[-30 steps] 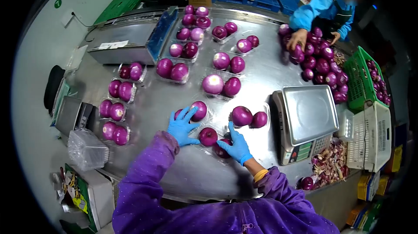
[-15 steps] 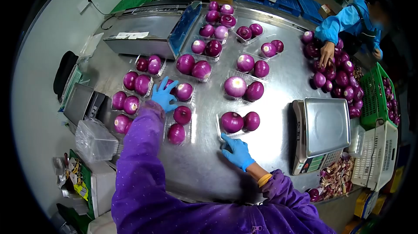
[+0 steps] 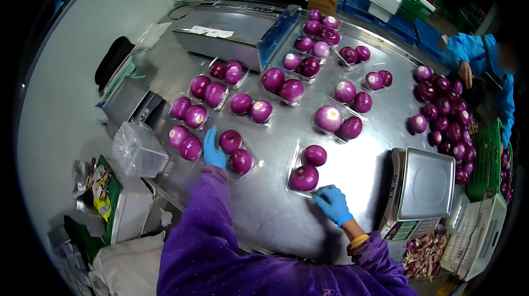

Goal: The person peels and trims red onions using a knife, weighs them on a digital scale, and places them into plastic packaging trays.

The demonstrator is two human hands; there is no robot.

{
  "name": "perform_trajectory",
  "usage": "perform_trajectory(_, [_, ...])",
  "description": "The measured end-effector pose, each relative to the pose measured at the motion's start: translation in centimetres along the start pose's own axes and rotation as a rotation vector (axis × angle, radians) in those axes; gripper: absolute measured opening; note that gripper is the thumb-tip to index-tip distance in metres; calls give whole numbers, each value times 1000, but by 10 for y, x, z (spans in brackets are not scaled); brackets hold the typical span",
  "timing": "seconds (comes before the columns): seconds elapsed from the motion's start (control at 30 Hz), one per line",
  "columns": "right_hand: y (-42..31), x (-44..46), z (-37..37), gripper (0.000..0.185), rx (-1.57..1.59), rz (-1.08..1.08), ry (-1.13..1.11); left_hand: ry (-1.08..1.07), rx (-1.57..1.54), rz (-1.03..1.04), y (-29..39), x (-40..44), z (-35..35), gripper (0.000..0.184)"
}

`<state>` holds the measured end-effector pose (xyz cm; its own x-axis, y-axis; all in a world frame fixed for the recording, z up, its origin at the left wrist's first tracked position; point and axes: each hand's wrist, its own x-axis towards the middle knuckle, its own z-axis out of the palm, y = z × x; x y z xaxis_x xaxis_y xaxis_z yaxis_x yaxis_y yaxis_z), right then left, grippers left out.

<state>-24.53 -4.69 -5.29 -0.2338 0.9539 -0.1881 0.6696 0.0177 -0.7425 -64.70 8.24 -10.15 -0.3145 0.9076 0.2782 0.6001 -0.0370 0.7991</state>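
Note:
Blue gloves cover both of my hands. My left hand (image 3: 214, 148), fingers stretched out, is at the left side of a clear tray with two red onions (image 3: 241, 161). Just behind that tray lies another tray with two onions (image 3: 251, 107). My right hand (image 3: 332, 203) has its fingers bent near the front corner of a clear tray (image 3: 293, 184) that holds two onions (image 3: 304, 177); whether a fingertip touches the tray is unclear. More two-onion trays stand left of my left hand, one holding an onion (image 3: 190, 148).
A scale (image 3: 427, 186) stands to the right, onion skins (image 3: 424, 254) in front of it. Behind are loose onions (image 3: 441, 122), a green crate (image 3: 485, 163) and a co-worker's blue sleeve (image 3: 463, 50). A metal machine (image 3: 231, 31) and stacked empty trays (image 3: 138, 150) are at left.
The view has shifted. My left hand moved from the rear tray to the front tray's left side. The tray by my right hand has turned. The co-worker's hand drew back from the pile.

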Motion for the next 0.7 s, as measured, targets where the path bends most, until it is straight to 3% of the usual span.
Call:
perform_trajectory(0.07, [38, 10, 12, 16, 111, -52, 92, 222, -46, -148, 17, -21, 0, 69])
perform_trajectory(0.1, [19, 14, 5, 11, 128, -114, 172, 328, -74, -219, 27, -28, 6, 66])
perform_trajectory(0.2, [12, 36, 9, 13, 103, -276, 201, 702, -464, -396, 46, -20, 30, 58])
perform_trajectory(0.23, [16, 44, 13, 22, 92, -324, 131, 758, -445, -385, 49, -12, 38, 53])
perform_trajectory(0.33, [13, 58, 27, 27, 67, -417, -13, 847, -322, -368, 52, 19, 59, 50])
perform_trajectory(0.4, [3, 60, 36, 30, 76, -445, -63, 851, -401, -318, 25, 39, 70, 51])
perform_trajectory(0.47, [-12, 57, 47, 30, 108, -439, -100, 699, -166, -346, 12, 41, 66, 56])
perform_trajectory(0.53, [-35, 59, 64, 30, 164, -427, -43, 572, -129, -350, 24, 32, 50, 60])
perform_trajectory(0.63, [-41, 81, 117, 28, 206, -407, 4, 360, -86, -129, 53, -5, -2, 62])
perform_trajectory(0.7, [-50, 98, 152, 28, 236, -337, -2, 391, -101, 47, 85, -26, -53, 61])
